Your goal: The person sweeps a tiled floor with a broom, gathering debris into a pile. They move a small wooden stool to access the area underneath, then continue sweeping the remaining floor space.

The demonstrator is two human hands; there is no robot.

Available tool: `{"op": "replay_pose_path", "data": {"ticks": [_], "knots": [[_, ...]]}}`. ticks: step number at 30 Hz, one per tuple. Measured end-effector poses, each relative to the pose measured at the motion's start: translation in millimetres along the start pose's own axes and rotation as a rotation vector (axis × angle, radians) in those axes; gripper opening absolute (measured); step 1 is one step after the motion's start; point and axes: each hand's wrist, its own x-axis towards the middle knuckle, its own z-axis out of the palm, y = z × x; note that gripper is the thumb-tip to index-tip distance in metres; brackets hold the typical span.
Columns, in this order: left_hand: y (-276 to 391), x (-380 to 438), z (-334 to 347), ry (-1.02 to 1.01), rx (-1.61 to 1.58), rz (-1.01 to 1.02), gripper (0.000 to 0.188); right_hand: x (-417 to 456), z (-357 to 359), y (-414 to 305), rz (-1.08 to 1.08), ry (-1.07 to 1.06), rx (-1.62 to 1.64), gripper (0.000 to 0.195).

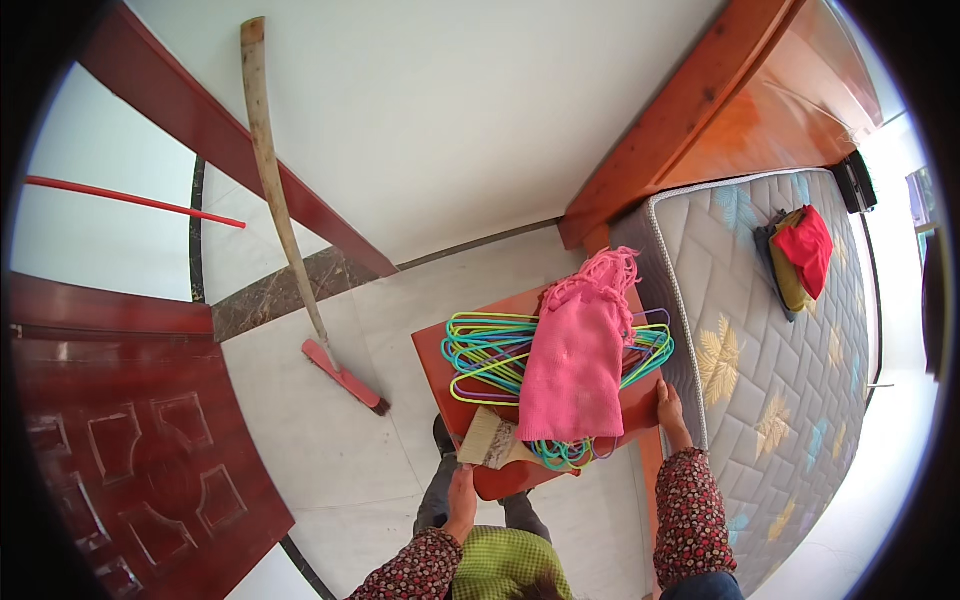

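Observation:
My left hand point(463, 495) grips the near left edge of a small reddish-brown wooden table point(641, 405). My right hand point(670, 412) holds the same top by its right edge. A pink knitted scarf with fringe point(574, 367) drapes over a bundle of plastic hangers point(487, 337) in green, turquoise and purple, hiding their middle. Close to my left hand lies a wide flat brush point(486, 442) with pale bristles; the hangers and scarf partly cover its handle side. The table's legs are mostly hidden beneath the top.
At the right, a patterned mattress point(750, 360) on a wooden bed carries folded clothes point(802, 251). A broom point(341, 375) with a long wooden handle leans by the doorway at left. Below it is a dark red door point(150, 450). A red pole point(135, 199) shows beyond the doorway.

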Motion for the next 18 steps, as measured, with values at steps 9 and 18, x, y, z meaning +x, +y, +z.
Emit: {"op": "replay_pose_path", "data": {"ticks": [9, 18], "knots": [[39.2, -28.9, -2.1, -0.085, -0.012, -0.076, 0.057, -12.2, -14.4, 0.7, 0.067, -0.124, -0.007, 0.053], [48.6, -23.9, -19.1, -0.143, -0.035, -0.245, 0.056, -33.5, -11.8, -7.7, 0.266, -0.119, 0.032, 0.049]]}}
